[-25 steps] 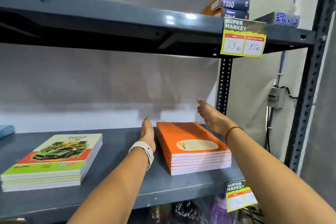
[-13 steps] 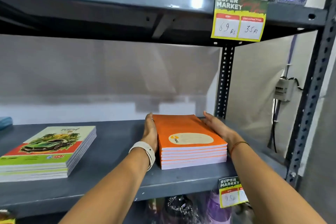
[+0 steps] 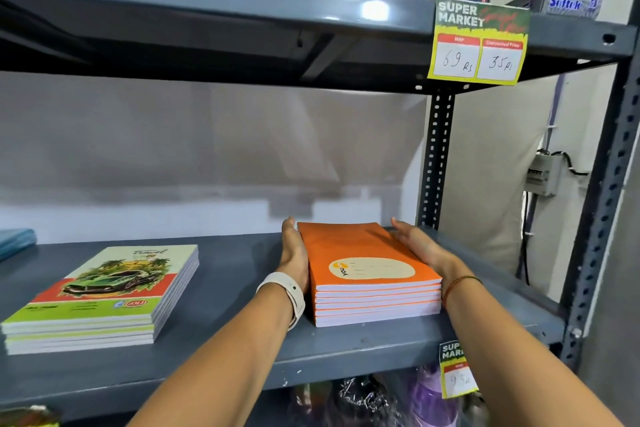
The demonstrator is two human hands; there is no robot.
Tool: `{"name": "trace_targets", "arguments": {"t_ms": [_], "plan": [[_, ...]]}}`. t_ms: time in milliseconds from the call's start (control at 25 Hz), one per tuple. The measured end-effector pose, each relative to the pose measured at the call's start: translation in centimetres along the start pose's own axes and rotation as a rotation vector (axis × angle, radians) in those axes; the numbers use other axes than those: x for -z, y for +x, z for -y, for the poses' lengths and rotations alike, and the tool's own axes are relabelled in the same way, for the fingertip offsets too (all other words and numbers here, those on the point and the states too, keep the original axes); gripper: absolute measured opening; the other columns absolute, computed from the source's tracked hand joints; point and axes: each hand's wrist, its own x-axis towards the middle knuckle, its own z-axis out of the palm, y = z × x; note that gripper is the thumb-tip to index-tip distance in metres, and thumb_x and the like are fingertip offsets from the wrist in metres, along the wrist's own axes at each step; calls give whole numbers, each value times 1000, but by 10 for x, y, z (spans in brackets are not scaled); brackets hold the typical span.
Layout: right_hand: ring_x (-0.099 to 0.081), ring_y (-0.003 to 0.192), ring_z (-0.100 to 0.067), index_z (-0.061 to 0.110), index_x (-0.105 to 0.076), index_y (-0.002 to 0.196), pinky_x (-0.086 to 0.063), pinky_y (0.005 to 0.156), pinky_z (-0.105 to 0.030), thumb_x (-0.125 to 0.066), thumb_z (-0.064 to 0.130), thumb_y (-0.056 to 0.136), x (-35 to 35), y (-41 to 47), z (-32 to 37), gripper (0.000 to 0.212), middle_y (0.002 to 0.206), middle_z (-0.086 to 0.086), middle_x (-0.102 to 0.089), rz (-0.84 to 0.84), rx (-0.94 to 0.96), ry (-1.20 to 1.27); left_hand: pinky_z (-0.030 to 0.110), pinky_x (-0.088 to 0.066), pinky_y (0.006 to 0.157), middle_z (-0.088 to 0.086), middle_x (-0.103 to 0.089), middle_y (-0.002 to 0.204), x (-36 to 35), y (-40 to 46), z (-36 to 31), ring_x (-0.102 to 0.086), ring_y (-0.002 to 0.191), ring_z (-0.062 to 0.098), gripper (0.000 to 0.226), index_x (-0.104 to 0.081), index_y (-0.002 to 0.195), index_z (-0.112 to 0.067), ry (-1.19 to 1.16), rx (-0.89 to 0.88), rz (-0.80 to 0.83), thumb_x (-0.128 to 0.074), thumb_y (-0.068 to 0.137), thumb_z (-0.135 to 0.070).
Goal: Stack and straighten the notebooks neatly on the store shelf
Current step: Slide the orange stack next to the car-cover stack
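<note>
At the left of the grey shelf (image 3: 221,333) a stack of green car-cover notebooks (image 3: 104,298) is lying flat, well apart from the hands. Toward the right, the left hand (image 3: 294,253), a white band at its wrist, is pressing flat with straight fingers against the left side of the stack of orange notebooks (image 3: 370,274). The right hand (image 3: 420,248) is pressing the opposite side likewise, fingers extended, so the stack is sitting squeezed between both palms on the shelf.
</note>
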Motion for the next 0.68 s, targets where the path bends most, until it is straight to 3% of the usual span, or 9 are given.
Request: {"name": "trace_targets", "arguments": {"t_ms": [80,160,280,400,480,560,600,680], "plan": [[-66,95,-26,16,-49,132,-56,66,-29,-33,54,97,-13,-2,0,54,92,-7,-67,-13,-10,-28,27,-46,53,6,-60,39,12,1,-6,-55,50,24,61,-55,72,-13,6,9,9,-24,88,-64],[-65,101,-29,16,-43,140,-57,75,-32,-35,55,96,-27,-2,0,60,94,-8,-66,-43,-11,-62,30,-46,54,10,-66,50,25,0,-15,-59,56,27,65,-60,82,-10,18,29,6,-25,87,-65],[-68,91,-32,16,-48,134,-54,78,-35,-39,57,93,-58,-2,-2,59,98,-11,-69,-73,7,-71,31,-47,55,16,-68,85,49,-3,-35,-65,70,30,70,-57,120,-10,82,49,-3,-28,86,-65],[-69,84,-32,20,-51,121,-55,66,-32,-39,56,94,-89,-2,-3,46,95,-11,-70,-90,24,-62,27,-48,47,14,-67,72,73,-7,-55,-65,57,27,71,-49,130,-10,168,73,-15,-28,88,-63],[-70,67,-26,20,-55,104,-56,52,-27,-40,53,95,-108,-3,-4,37,78,-8,-73,-74,27,-9,30,-52,60,19,-71,103,86,-11,-68,-70,87,31,73,-44,135,-9,214,92,-2,-27,89,-63],[-68,59,-25,22,-56,92,-55,46,-25,-39,51,97,-126,-5,-4,34,70,-7,-72,-62,28,24,37,-50,87,19,-55,135,98,-10,-78,-58,117,34,75,-40,141,-10,260,101,-5,-26,88,-62],[-67,59,-25,21,-57,88,-55,47,-25,-39,51,96,-133,-5,-4,36,71,-8,-72,-58,23,24,41,-43,102,17,-47,144,102,-9,-83,-50,126,33,76,-36,144,-11,285,98,-12,-26,88,-61],[-66,61,-25,20,-58,91,-54,51,-27,-39,52,96,-145,-6,-4,38,80,-10,-72,-62,13,10,45,-28,115,15,-32,154,110,-6,-89,-35,139,31,77,-27,149,-11,327,80,-29,-25,88,-59]]}}
